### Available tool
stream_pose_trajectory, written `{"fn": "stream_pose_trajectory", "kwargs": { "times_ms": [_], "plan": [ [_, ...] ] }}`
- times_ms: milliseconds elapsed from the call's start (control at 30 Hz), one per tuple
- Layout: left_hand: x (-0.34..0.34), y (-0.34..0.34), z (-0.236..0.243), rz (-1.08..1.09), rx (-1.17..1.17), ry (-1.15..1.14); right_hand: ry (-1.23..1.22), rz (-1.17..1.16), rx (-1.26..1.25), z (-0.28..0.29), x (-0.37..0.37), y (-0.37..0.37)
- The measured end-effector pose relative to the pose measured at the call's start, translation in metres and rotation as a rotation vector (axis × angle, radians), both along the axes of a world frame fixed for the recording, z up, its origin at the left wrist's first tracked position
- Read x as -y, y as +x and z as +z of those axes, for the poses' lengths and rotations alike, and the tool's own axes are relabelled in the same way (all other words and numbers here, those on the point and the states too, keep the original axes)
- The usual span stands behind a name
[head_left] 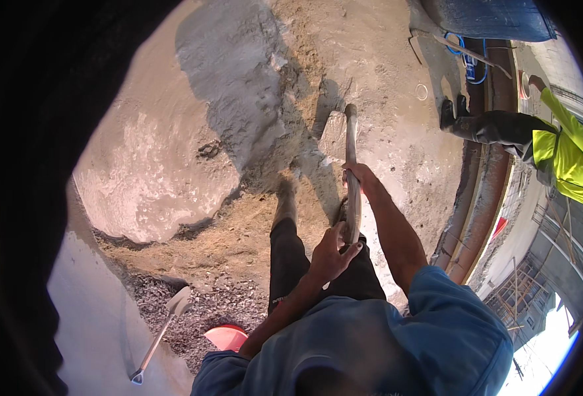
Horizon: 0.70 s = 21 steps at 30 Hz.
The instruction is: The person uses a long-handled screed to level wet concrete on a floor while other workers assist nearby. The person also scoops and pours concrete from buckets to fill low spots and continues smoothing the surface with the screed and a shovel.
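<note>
A long wooden-handled hoe [351, 142] runs away from my body, its handle pale with dried grey mud. My right hand [356, 175] wraps round the middle of the handle. Closer to me, my left hand [332, 253] closes on the handle's near end, thumb lying along it. At the far end a flat, mud-coated blade [333, 134] rests on the ground, left of the handle. Under and around it lies wet grey mix [239, 99] with a strip of brown sand [305, 59]. My boots stand on sandy ground just short of the blade.
A smooth wet grey puddle [146, 178] spreads at left. Gravel [229, 303], a shovel [166, 333] and a red basin [227, 337] lie near left. At right, a person in a yellow-green top [562, 155] stands beyond rusty beams [486, 204]. A blue container [489, 18] is far right.
</note>
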State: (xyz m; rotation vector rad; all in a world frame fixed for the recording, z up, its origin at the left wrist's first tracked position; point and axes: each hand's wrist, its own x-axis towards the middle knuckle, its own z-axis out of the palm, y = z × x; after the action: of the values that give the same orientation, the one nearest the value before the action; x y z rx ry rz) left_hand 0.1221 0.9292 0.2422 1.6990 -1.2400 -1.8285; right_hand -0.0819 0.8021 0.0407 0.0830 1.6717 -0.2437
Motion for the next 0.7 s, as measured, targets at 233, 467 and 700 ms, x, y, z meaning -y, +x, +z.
{"fn": "stream_pose_trajectory", "kwargs": {
  "times_ms": [233,467,700],
  "plan": [
    [0.000,0.075,-0.040,-0.278,0.196,-0.081,-0.039,0.242,-0.001,0.041,-0.006,-0.057],
    [-0.066,0.233,-0.072,-0.352,0.632,0.216,-0.105,0.182,-0.017,0.141,-0.018,-0.054],
    [-0.050,0.303,-0.070,0.013,0.381,0.180,-0.121,0.453,-0.229,0.193,-0.015,-0.066]
  ]
}}
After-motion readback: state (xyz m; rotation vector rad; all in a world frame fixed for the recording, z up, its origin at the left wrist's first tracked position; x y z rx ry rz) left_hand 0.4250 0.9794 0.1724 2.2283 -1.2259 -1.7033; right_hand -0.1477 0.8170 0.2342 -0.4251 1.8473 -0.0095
